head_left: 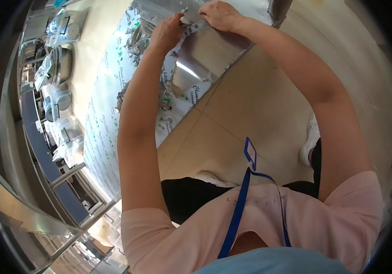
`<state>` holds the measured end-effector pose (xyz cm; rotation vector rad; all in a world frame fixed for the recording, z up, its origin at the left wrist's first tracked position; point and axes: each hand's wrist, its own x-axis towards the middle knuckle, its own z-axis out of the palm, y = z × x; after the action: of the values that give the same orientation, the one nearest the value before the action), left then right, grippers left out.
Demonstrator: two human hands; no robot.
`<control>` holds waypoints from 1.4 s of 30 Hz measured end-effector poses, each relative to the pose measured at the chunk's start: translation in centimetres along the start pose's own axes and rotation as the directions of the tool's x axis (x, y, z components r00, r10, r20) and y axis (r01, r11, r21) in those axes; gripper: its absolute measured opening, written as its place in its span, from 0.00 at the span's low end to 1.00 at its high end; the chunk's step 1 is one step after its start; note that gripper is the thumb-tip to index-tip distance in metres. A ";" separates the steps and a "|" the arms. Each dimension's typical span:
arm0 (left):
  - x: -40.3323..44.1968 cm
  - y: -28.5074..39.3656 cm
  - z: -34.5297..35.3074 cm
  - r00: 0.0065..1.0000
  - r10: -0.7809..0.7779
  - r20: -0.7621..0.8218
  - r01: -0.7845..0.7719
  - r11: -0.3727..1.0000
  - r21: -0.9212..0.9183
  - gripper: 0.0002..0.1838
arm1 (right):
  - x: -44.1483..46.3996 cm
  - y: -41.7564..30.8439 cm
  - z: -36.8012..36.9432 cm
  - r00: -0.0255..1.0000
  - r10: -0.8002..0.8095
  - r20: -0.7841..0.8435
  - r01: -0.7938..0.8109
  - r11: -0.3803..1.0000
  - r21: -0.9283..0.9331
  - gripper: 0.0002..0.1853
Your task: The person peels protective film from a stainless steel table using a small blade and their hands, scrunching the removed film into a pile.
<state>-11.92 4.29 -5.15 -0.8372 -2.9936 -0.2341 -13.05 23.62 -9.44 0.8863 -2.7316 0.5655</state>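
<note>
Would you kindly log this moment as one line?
left hand: at printed film | right hand: at film | grips: unclear | shiny panel: partly bare

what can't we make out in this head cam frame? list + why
All in the head view:
- Exact grip of the left hand and right hand: fingertips partly hidden by the hands themselves, and small.
- Far end of the printed protective film: cut off by the top edge.
- Film under the left forearm: covered by it.
- Any writing on the lanyard badge: too small, tilted.
</note>
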 end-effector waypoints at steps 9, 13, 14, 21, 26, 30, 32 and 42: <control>-1.1 -0.1 -0.5 0.989 0.131 -0.069 -0.135 0.989 -0.062 0.16 | 1.8 -4.5 1.3 0.991 0.131 0.026 -0.133 0.980 0.146 0.10; -2.4 0.7 -0.9 0.984 0.153 -0.096 -0.162 0.982 -0.096 0.14 | 1.8 -4.9 1.5 1.000 -0.005 0.029 0.002 0.993 0.120 0.10; -2.7 0.9 -1.0 0.983 0.155 -0.097 -0.163 0.983 -0.084 0.14 | 0.8 -4.8 1.5 0.996 -0.081 -0.034 0.083 0.994 0.067 0.10; -3.6 0.6 -0.8 0.965 0.203 -0.166 -0.228 0.962 -0.148 0.19 | -2.8 -6.1 0.8 0.954 -0.150 -0.259 0.150 0.988 -0.019 0.04; -2.3 0.8 0.5 0.957 0.190 -0.220 -0.189 0.982 0.025 0.26 | -1.8 -2.7 0.9 0.948 0.042 -0.317 -0.002 0.992 0.125 0.07; -1.9 1.3 0.2 0.997 0.014 -0.079 -0.019 0.998 -0.058 0.23 | 0.7 -2.8 3.6 0.965 0.003 -0.262 0.013 0.998 0.057 0.10; -2.1 1.3 -0.2 0.996 0.039 -0.076 -0.046 0.994 -0.099 0.23 | 0.9 -2.7 4.8 0.959 -0.033 -0.281 0.063 0.993 0.097 0.08; -3.7 1.7 -1.3 0.980 0.192 -0.054 -0.198 0.971 -0.131 0.19 | -3.0 -5.6 1.7 0.941 -0.208 -0.268 0.205 0.978 -0.038 0.07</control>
<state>-7.87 3.63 -3.90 -1.1170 -2.8568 -0.4472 -7.47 20.26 -10.30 0.9978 -2.3607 0.5830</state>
